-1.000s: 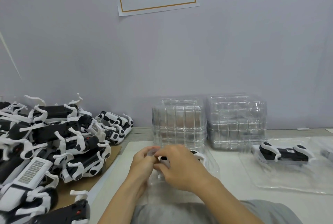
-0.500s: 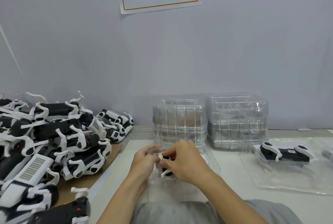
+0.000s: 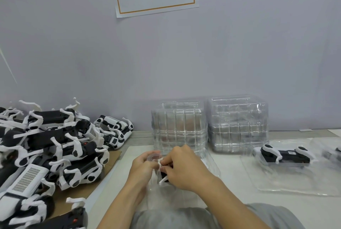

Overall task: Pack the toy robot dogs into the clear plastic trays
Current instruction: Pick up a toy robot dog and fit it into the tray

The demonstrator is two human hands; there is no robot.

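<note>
Hands (image 3: 166,169) x2 on 1 dog (image 3: 163,173), 1 tray (image 3: 212,166).

Bare forearms, grey garment (image 3: 267,216)

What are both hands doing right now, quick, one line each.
Left hand: fingers curled, pinching the edge of the clear tray.
Right hand: fingers curled, gripping the toy dog in that tray.

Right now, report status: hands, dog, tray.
Both hands, left and right, grip toy dog over clear tray. Not yet seated. Nothing blocking.
</note>
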